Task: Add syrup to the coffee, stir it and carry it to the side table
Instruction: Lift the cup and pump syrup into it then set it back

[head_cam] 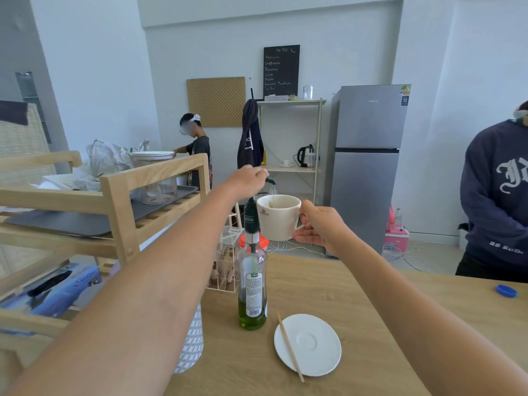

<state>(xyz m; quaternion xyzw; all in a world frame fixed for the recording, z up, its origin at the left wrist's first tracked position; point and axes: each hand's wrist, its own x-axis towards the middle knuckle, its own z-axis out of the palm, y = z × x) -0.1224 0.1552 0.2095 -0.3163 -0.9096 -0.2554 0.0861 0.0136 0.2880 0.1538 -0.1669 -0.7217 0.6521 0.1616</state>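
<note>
Head view. The left hand (248, 178) is clenched over the dark green pump (270, 182) fitted to the bottle (252, 284), pressing from above; the pump's spout overhangs the cup (278, 217). The right hand (320, 227) grasps the white cup by its handle and holds it in the air just beside the pump neck, rim under the spout; a small dark crest is printed on the cup's side, too small to read. The bottle stands upright on the wooden bench (357, 290), with green syrup filling only its lowest part. The dark collar on its neck carries white lettering that appears to end in "ISSEIRE"; the back label shows fine print and a barcode, not legible. In front of the bottle lies a white saucer (308, 344), with a wooden stirrer (290, 345) resting across its left edge. A blue cap (506, 290) lies at the bench's right edge. On the far wall a blackboard (281, 70) headed "MENU" lists Americano, Cappuccino, Espresso, Latte, Mocha and Caramel Macchiato. The grey fridge (368, 155) bears a sticker with the number "12". At right, a person's navy sweatshirt (497, 192) shows white gothic lettering, cut off by the frame.
</note>
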